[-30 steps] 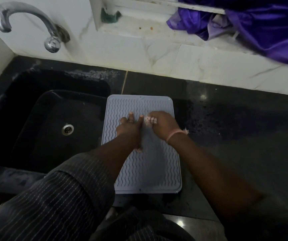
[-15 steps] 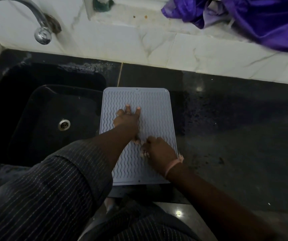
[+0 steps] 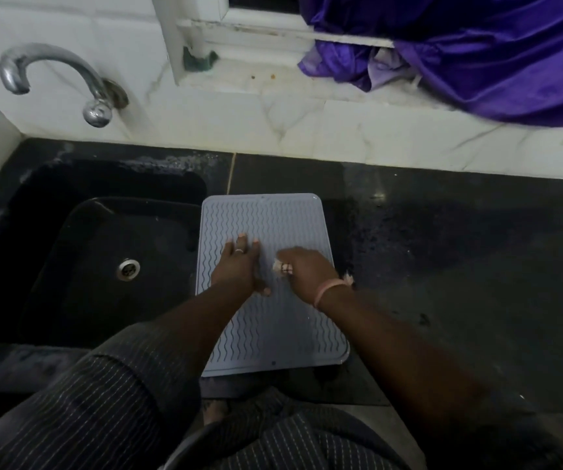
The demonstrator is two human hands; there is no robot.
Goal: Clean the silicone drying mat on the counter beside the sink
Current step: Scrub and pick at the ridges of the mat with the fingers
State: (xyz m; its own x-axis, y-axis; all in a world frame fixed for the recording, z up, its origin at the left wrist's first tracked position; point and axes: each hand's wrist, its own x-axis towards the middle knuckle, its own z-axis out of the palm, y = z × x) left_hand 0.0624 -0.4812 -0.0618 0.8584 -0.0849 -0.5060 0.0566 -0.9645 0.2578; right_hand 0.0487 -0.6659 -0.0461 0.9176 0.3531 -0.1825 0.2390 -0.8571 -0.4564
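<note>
A grey mat [image 3: 270,286] with wavy ridges lies flat on the black counter [image 3: 460,266], its left edge along the rim of the black sink [image 3: 103,259] and its near edge close to the counter's front edge. The mat's far edge stops short of the white marble backsplash [image 3: 307,130].

The left hand [image 3: 237,269] rests palm down on the left half of the mat, fingers stretched out and a little apart, thumb pointing toward the near edge; a ring shows on one finger. The right hand [image 3: 305,271] sits just beside it on the right half of the mat, its fingers curled shut around a small pale wad [image 3: 279,266] that peeks out at the knuckles and touches the mat. What the wad is made of cannot be told. A pink band [image 3: 329,289] circles the right wrist. The two hands are near each other but apart.

A chrome tap [image 3: 52,79] curves out of the wall above the sink's far left. A purple cloth [image 3: 477,56] is heaped on the ledge above the counter's far right. A dark striped sleeve [image 3: 80,408] covers the left arm.
</note>
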